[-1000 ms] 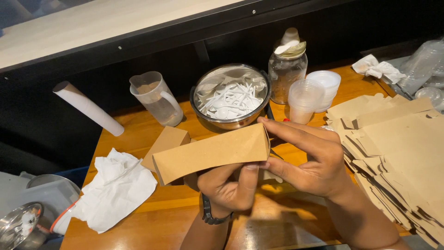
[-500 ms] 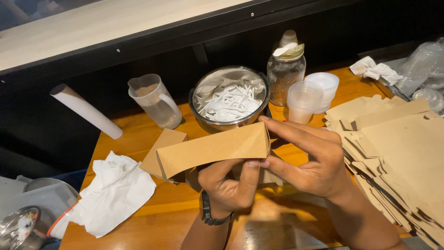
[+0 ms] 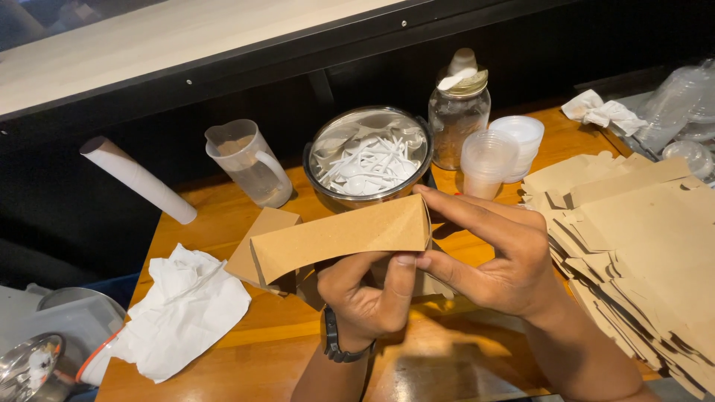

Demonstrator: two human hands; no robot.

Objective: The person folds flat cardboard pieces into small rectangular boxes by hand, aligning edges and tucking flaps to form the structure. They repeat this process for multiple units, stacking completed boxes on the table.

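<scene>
Folded kraft cardboard box blank [image 3: 339,240] held above the wooden bench [image 3: 216,223], tilted down to the left. Left hand [image 3: 366,294] fingers pinch its lower edge, right hand [image 3: 495,257] fingers pinch the right end. Steel bowl of white plastic spoons [image 3: 369,158] just behind, stack of flat blanks [image 3: 640,246] right, crumpled white paper [image 3: 182,313] left.

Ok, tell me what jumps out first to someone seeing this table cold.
First, the brown cardboard box held up at the centre, half folded, by the left hand from below and the right hand at its right end. Behind it stands a metal bowl full of white plastic spoons, between a clear jug and a glass jar. A big stack of flat cardboard sheets fills the right side, and crumpled white paper lies at left.
</scene>
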